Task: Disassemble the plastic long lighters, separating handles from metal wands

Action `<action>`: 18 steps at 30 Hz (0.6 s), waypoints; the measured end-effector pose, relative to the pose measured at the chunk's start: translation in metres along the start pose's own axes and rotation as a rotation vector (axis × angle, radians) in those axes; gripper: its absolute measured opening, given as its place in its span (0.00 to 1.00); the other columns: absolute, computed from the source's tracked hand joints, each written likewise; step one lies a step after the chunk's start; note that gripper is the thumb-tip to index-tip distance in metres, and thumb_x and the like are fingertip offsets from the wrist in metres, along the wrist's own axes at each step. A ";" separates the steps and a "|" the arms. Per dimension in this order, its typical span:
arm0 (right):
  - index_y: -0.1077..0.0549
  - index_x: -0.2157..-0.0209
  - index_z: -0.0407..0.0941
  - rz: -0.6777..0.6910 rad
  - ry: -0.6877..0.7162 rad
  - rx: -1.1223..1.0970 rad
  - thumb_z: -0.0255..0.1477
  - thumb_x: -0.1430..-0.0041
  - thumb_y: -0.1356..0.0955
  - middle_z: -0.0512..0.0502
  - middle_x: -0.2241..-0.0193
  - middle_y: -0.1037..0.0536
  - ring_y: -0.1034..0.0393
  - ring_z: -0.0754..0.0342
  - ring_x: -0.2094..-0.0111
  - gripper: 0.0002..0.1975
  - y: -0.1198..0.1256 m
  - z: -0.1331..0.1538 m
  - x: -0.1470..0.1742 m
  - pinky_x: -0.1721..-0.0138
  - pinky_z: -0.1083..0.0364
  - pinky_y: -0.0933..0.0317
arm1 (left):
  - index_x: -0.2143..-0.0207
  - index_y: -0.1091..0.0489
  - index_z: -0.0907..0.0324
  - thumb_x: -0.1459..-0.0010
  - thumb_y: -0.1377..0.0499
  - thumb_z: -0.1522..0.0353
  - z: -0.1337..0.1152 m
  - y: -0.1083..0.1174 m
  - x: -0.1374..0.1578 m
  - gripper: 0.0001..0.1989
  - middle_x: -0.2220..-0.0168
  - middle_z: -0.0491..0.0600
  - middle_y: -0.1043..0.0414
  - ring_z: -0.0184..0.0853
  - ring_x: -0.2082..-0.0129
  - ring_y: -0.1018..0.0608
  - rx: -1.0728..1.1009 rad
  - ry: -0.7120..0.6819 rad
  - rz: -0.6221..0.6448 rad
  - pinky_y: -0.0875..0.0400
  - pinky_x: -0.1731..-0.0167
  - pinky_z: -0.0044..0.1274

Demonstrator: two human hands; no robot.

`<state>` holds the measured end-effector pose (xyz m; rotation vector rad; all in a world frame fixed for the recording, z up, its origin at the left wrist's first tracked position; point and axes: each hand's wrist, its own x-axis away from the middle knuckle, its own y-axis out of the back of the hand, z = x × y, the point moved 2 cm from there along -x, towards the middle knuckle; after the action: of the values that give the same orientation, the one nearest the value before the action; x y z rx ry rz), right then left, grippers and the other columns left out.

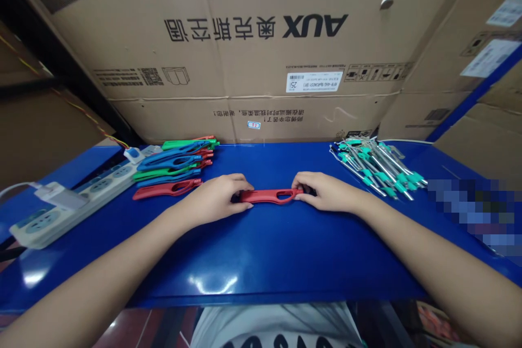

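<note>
A red plastic lighter casing [266, 196] with an oval finger hole lies level, just over the blue tabletop, between my two hands. My left hand [216, 198] is closed around its wide end, thumb at the near side and fingers at the far side. The fingertips of my right hand [324, 191] pinch the narrow end near the hole. To the left lies a pile of similar casings [175, 162] in red, blue and green. On the right is a heap of thin metal rods with green plastic parts [379, 166].
A white power strip [101, 187] with a plugged-in charger [61, 196] runs along the left side. Behind the blue table [261, 250] stands a large cardboard panel [244, 65]. A blurred-out patch [481, 212] covers the right edge.
</note>
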<state>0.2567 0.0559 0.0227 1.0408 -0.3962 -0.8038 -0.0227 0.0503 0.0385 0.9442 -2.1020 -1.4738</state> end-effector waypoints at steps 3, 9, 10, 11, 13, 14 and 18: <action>0.27 0.61 0.44 0.017 -0.038 0.019 0.31 0.36 0.32 0.46 0.65 0.24 0.33 0.54 0.67 0.05 0.005 -0.004 0.003 0.67 0.56 0.43 | 0.54 0.24 0.59 0.40 0.36 0.63 0.002 -0.002 -0.002 0.13 0.58 0.51 0.26 0.37 0.63 0.22 0.064 0.024 -0.033 0.28 0.62 0.26; 0.28 0.62 0.45 0.035 -0.067 0.040 0.34 0.36 0.32 0.48 0.67 0.25 0.35 0.55 0.69 0.07 0.008 -0.004 0.004 0.70 0.56 0.45 | 0.56 0.24 0.59 0.43 0.36 0.59 0.010 -0.023 -0.008 0.16 0.59 0.50 0.26 0.32 0.70 0.24 0.275 0.141 -0.200 0.26 0.67 0.26; 0.28 0.62 0.46 0.035 -0.069 0.047 0.34 0.36 0.32 0.48 0.67 0.25 0.35 0.55 0.69 0.06 0.009 -0.004 0.004 0.70 0.56 0.46 | 0.57 0.24 0.59 0.43 0.36 0.58 0.011 -0.026 -0.009 0.16 0.59 0.50 0.26 0.32 0.70 0.23 0.299 0.146 -0.213 0.26 0.67 0.26; 0.28 0.62 0.46 0.036 -0.068 0.056 0.34 0.36 0.32 0.48 0.67 0.25 0.35 0.55 0.69 0.06 0.009 -0.003 0.005 0.70 0.56 0.46 | 0.57 0.24 0.59 0.43 0.36 0.57 0.012 -0.028 -0.009 0.17 0.59 0.50 0.26 0.32 0.70 0.23 0.321 0.150 -0.221 0.25 0.68 0.26; 0.28 0.62 0.46 0.040 -0.063 0.073 0.33 0.36 0.32 0.48 0.67 0.24 0.35 0.55 0.69 0.06 0.010 -0.003 0.005 0.70 0.56 0.46 | 0.56 0.24 0.59 0.43 0.36 0.56 0.011 -0.029 -0.009 0.19 0.60 0.50 0.27 0.32 0.71 0.23 0.342 0.156 -0.222 0.25 0.68 0.26; 0.28 0.61 0.46 0.044 -0.062 0.080 0.33 0.36 0.32 0.48 0.66 0.24 0.35 0.55 0.69 0.06 0.010 -0.003 0.006 0.69 0.56 0.46 | 0.54 0.24 0.59 0.43 0.36 0.55 0.010 -0.028 -0.008 0.20 0.60 0.50 0.27 0.32 0.71 0.24 0.336 0.156 -0.213 0.25 0.68 0.26; 0.28 0.58 0.46 0.050 -0.065 0.093 0.38 0.35 0.32 0.48 0.66 0.25 0.34 0.54 0.68 0.10 0.010 -0.005 0.006 0.69 0.56 0.45 | 0.54 0.22 0.58 0.44 0.35 0.57 0.014 -0.003 -0.005 0.19 0.59 0.50 0.27 0.33 0.69 0.24 0.258 0.128 -0.147 0.26 0.66 0.26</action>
<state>0.2681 0.0569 0.0287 1.0887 -0.5172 -0.7823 -0.0279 0.0621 0.0310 1.2778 -2.2028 -1.1890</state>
